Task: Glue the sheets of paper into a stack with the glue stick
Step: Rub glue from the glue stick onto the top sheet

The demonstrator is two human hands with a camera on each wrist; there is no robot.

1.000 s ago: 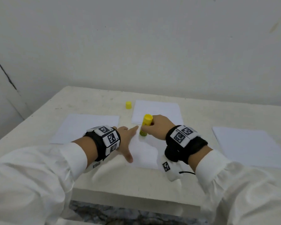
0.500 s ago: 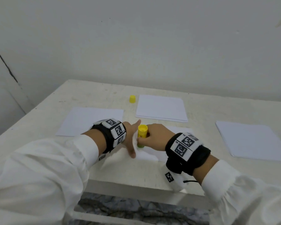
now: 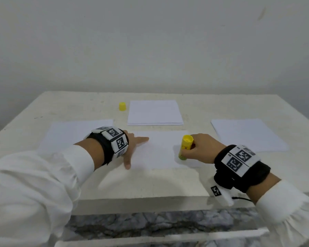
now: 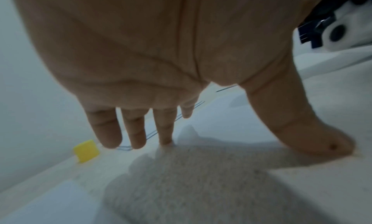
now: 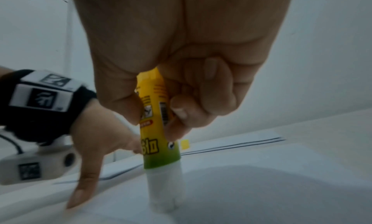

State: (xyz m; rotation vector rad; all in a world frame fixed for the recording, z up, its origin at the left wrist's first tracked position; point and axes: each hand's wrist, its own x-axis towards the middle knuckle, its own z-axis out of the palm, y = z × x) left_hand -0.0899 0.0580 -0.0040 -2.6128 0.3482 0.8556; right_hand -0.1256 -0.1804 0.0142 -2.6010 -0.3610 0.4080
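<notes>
Gluing flat white paper sheet (image 3: pixel 161 150): right hand (image 3: pixel 202 148) gripping yellow-green glue stick (image 3: pixel 185 147), left hand (image 3: pixel 132 148) flat, pinning; next, finish coverage and lay another sheet.

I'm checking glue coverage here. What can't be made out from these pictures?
- Glue on the sheet: colourless, invisible in every view.
- Glue stick label: blurred; right hand covers its upper part.
- Left hand: head view, wristband hides most of it.

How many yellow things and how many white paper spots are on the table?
Yellow things: 2, the glue stick in the right hand and the cap.
White paper spots: 4, the left sheet, back pile, right pile and middle sheet under the left hand.
Total: 6
</notes>
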